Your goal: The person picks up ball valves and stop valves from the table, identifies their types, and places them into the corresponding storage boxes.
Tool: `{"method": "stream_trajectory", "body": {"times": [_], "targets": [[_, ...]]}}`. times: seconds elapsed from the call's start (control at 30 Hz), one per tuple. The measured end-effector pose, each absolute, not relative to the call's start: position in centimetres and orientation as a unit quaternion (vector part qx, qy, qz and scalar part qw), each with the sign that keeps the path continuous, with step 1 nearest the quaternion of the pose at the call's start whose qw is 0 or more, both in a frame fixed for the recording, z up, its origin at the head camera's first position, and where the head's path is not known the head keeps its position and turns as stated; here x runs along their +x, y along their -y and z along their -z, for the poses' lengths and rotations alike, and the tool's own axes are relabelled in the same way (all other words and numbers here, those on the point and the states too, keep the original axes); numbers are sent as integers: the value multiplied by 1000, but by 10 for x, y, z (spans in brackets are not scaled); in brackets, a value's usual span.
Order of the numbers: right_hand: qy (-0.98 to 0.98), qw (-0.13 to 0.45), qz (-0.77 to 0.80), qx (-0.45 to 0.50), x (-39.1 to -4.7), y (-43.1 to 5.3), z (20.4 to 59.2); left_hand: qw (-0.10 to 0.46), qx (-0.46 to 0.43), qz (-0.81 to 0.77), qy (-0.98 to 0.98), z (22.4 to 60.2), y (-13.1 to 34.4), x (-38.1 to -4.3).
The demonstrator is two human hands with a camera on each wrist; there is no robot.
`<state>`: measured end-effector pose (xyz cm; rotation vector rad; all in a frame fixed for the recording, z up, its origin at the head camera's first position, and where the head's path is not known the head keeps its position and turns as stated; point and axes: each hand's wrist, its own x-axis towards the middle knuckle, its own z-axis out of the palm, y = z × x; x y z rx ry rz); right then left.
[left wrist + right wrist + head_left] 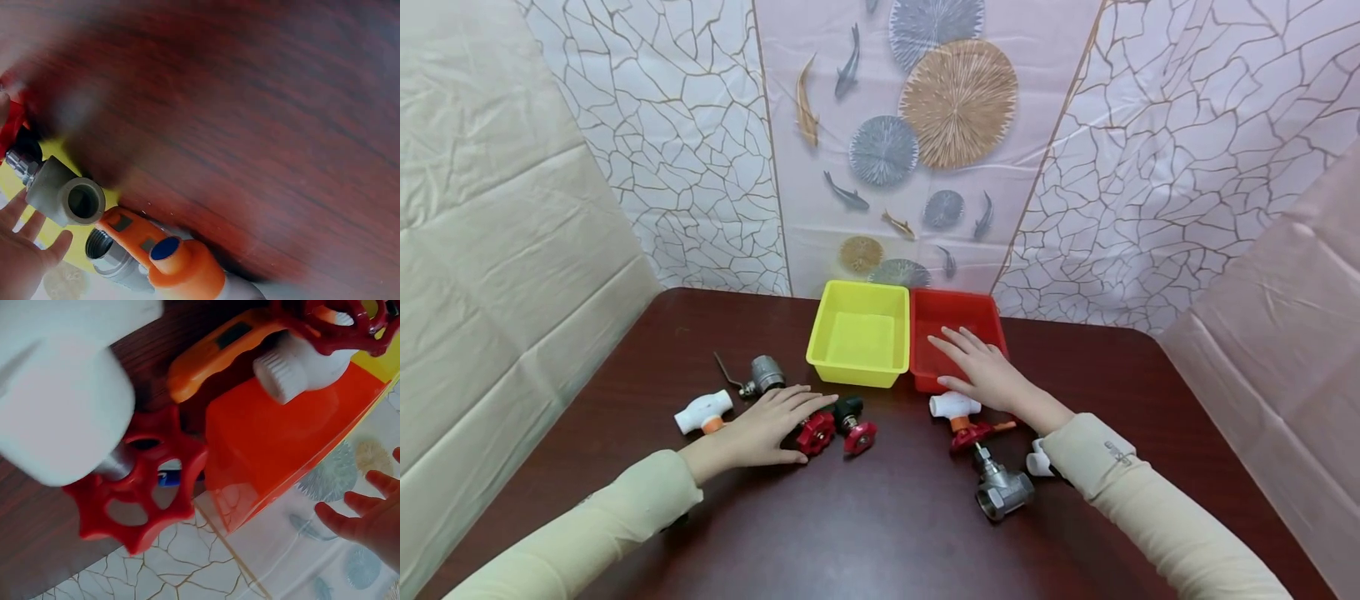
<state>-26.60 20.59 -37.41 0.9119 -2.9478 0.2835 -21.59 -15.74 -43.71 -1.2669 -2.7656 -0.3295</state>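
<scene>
My left hand [767, 429] reaches over the left group of valves, its fingers extended and holding nothing. Beneath and beside it are a red handwheel [816, 433], a dark valve with a pinkish-red handwheel [859, 437], a metal ball valve [767, 375] with a lever, and a white valve [703, 412] with an orange handle. In the left wrist view a grey valve body [53, 187] lies by the fingers. My right hand [985, 372], fingers spread, hovers over the front of the red bin [955, 302]. Close below it sits a white valve [953, 405] with an orange handle.
A yellow bin [895, 375] stands against the red one at the back of the dark table [865, 533]. Near the right forearm are a metal valve [1006, 493] with a red handwheel [968, 437] and another white valve [1037, 460]. Patterned cloth walls [700, 167] enclose the table.
</scene>
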Motion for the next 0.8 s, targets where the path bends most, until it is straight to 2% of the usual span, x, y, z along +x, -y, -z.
{"method": "stream_trajectory", "body": {"times": [0.33,0.67,0.8], "targets": [[947,5,-76,313,-270,-193,377,46,-406,111,906,446,159,-219],[939,3,-32,342,-281,-187,383,-1,-368,152,917,444,155,-217],[937,-22,-36,346,-284,-183,383,-22,-357,150,922,443,155,-216]]}}
